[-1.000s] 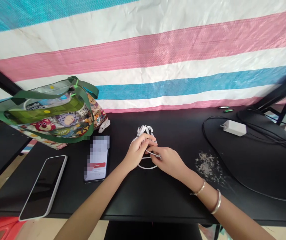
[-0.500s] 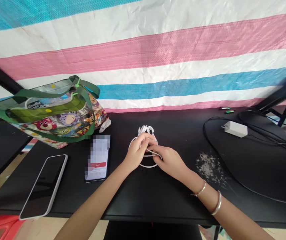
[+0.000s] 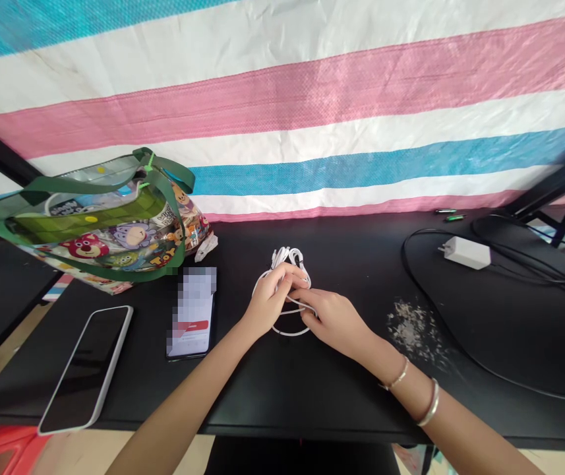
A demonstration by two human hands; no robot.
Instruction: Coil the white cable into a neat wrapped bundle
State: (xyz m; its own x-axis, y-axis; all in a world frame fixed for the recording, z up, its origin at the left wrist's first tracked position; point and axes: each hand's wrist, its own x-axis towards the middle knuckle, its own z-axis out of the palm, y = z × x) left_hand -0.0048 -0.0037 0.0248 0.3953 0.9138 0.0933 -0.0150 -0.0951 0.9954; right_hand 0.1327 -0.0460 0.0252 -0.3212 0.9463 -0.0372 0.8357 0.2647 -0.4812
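A white cable [image 3: 296, 333] lies looped at the middle of the black table, its bundled part bunched beyond my fingers with a dark tie at its right side. My left hand [image 3: 268, 300] is closed on the cable from the left, fingers curled over the coils. From the right, my right hand [image 3: 329, 313] pinches a strand of the same cable between thumb and fingers. The fingertips of both hands nearly meet. One loop hangs toward the table's front edge, below the hands. Parts of the coils are hidden under my left fingers.
Left of my hands are a lit phone [image 3: 194, 313], a dark phone [image 3: 87, 369] and a green-handled cartoon bag [image 3: 128, 244]. To the right lie small pale scraps [image 3: 413, 330], a white charger [image 3: 467, 253], a black cable [image 3: 484, 378] and a green battery-like piece [image 3: 455, 218].
The front loop of the white cable has shifted slightly toward the table's front edge and left. Both hands keep their hold with hardly any movement. The view has shifted slightly.
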